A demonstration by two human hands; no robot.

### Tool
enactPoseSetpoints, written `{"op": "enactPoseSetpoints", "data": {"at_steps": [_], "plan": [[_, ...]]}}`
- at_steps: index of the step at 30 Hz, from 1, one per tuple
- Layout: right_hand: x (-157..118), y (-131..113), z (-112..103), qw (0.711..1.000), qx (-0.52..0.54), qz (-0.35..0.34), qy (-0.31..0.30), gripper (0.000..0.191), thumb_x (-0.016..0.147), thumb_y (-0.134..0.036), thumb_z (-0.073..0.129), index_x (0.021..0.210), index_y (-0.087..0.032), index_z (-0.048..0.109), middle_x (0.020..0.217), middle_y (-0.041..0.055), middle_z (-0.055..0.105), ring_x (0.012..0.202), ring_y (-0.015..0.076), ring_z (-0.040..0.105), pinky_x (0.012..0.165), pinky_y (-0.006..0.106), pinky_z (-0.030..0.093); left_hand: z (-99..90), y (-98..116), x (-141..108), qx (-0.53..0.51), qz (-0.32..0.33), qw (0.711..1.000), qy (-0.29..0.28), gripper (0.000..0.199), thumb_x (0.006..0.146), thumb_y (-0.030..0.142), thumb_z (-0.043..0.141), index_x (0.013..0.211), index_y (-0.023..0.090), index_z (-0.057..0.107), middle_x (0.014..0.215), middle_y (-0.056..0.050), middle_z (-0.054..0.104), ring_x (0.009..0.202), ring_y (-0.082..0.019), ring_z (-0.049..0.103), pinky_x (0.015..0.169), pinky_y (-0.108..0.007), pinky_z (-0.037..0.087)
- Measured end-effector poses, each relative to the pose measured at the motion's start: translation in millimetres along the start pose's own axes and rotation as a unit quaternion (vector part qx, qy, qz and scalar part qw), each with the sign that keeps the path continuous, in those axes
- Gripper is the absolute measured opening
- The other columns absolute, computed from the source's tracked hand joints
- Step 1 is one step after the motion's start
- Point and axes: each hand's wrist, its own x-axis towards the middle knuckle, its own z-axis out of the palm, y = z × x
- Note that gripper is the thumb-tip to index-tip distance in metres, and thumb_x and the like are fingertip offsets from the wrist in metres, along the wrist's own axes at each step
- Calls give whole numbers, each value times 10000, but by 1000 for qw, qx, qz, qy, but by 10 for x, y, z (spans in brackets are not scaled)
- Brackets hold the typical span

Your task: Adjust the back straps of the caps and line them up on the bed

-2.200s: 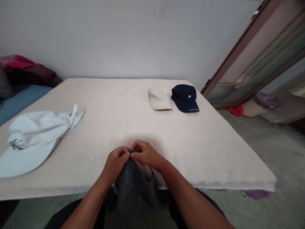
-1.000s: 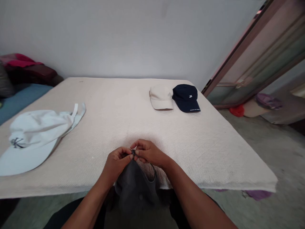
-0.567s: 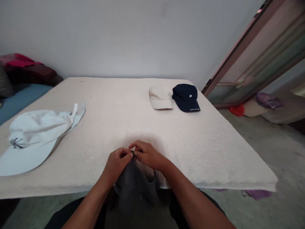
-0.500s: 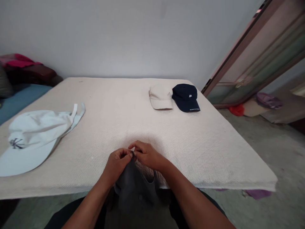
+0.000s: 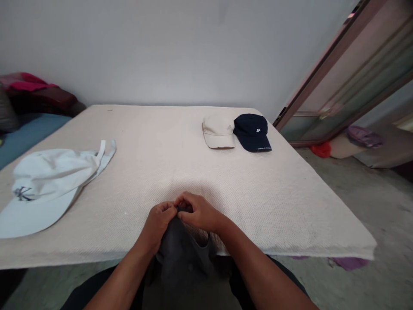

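A dark grey cap (image 5: 185,258) hangs at the table's front edge, its back opening toward the table. My left hand (image 5: 159,219) is closed, pinching the cap's strap end between thumb and fingers. My right hand (image 5: 198,211) is closed too, its fingertips pinching the strap right beside the left thumb. The fingers hide the fastening itself. To the left lies a pale white cap (image 5: 54,172) with a dark monogram and its back strap undone. Further back stand a beige cap (image 5: 219,129) and a navy cap (image 5: 251,131), side by side and touching.
A cream cloth covers the table (image 5: 155,159), which meets a plain wall behind. On the left is a blue seat (image 5: 41,129) with a pink cloth (image 5: 29,82). At right are a sliding glass door (image 5: 348,82) and a purple-lined bin (image 5: 364,137).
My right fingertips have shifted slightly at the strap, and the two hands' fingers now cover its end more closely. The caps on the table stay in place.
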Motion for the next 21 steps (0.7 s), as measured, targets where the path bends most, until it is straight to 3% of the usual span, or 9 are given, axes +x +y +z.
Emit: {"op": "enactPoseSetpoints", "data": {"at_steps": [13, 21], "plan": [[2, -38, 7, 999, -1, 36, 6, 157, 697, -167, 590, 852, -177, 573, 785, 9, 594, 734, 129, 530, 657, 247, 411, 2, -28, -2, -53, 23, 998, -16, 127, 667, 169, 568, 580, 170, 476, 560, 57, 461, 503, -83, 369, 476, -208, 268], [39, 15, -6, 988, 131, 77, -37, 134, 713, -192, 601, 836, -171, 553, 689, -16, 541, 589, 86, 487, 531, 207, 394, 12, -11, -9, -34, 76, 996, -15, 131, 680, 153, 563, 573, 164, 488, 782, 19, 535, 669, -114, 474, 577, -222, 353]]}}
